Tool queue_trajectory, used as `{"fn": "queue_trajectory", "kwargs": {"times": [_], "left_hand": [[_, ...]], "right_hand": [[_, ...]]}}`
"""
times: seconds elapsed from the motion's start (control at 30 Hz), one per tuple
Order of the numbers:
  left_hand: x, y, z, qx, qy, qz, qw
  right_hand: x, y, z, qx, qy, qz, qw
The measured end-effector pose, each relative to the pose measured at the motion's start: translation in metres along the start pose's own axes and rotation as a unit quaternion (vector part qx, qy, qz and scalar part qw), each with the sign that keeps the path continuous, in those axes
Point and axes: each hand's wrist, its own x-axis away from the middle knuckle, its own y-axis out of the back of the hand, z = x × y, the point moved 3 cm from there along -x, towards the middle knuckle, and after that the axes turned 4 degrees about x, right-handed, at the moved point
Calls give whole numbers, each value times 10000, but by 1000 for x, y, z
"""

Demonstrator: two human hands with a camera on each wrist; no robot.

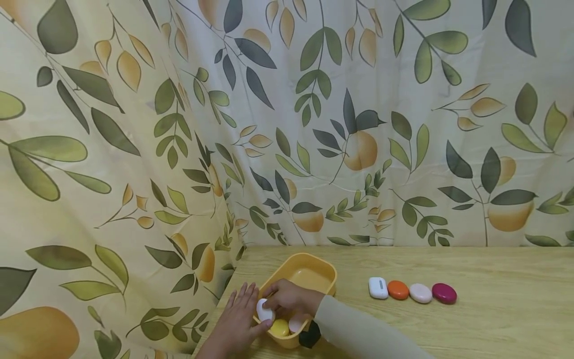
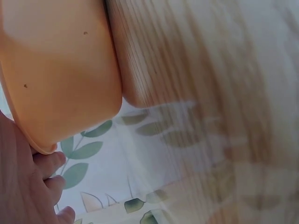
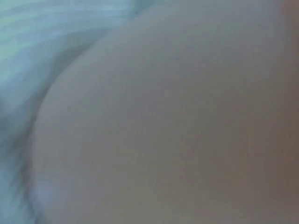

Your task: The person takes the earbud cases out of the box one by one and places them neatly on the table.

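Observation:
My right hand reaches into a yellow-orange plastic container and pinches a white rounded, oval object near the left wall. My left hand rests along the container's left rim, fingers extended and thumb by the white object. In the left wrist view the fingers lie beside the rim's corner. Inside the container's near end are a yellow rounded object and a pale pink one, partly hidden by the right hand. The right wrist view is blurred, filled mostly by skin and a sleeve.
On the wooden table, right of the container, a row holds a white case and orange, pale pink and magenta rounded objects. A black object sits by the container. Leaf-patterned curtains hang behind and left.

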Motion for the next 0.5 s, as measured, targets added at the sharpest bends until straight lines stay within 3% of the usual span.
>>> {"fn": "queue_trajectory", "kwargs": {"times": [0.1, 0.5], "left_hand": [[0, 1, -2, 13, 42, 16, 10000], [-1, -2, -1, -3, 77, -32, 10000]], "right_hand": [[2, 1, 0, -58, 21, 169, 9998], [10, 6, 2, -437, -6, 216, 9988]]}}
